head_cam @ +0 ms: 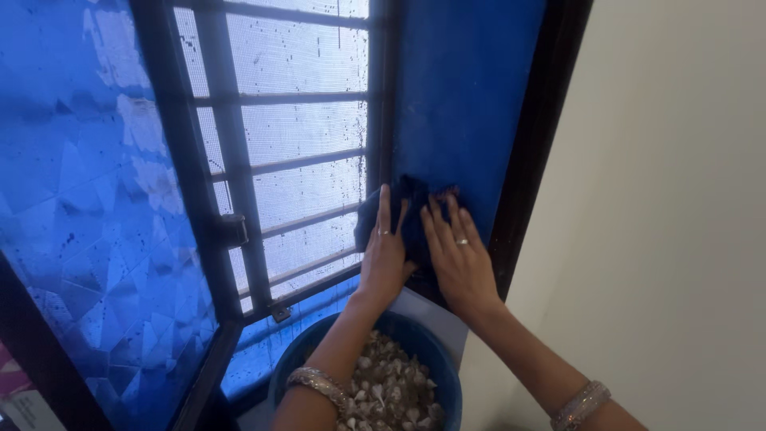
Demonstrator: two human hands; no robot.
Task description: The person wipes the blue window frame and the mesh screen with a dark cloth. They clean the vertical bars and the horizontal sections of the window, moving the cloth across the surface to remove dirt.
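Blue patterned-glass window (88, 207), dark metal frame, mesh screen (303, 128) behind bars. Left hand (384, 259) and right hand (459, 259), fingers flat and spread, press a dark blue cloth (411, 211) against the blue pane low down. Blue plastic bucket (443, 375) of pale shells below.

Both hands press flat on blue pane (471, 104), hemmed by dark frame (531, 152) right, barred mesh screen (299, 172) left, bucket (447, 375) below; open room only upward along glass.

Pale window sill (435, 313), blue bucket (443, 361) of light scraps beside it
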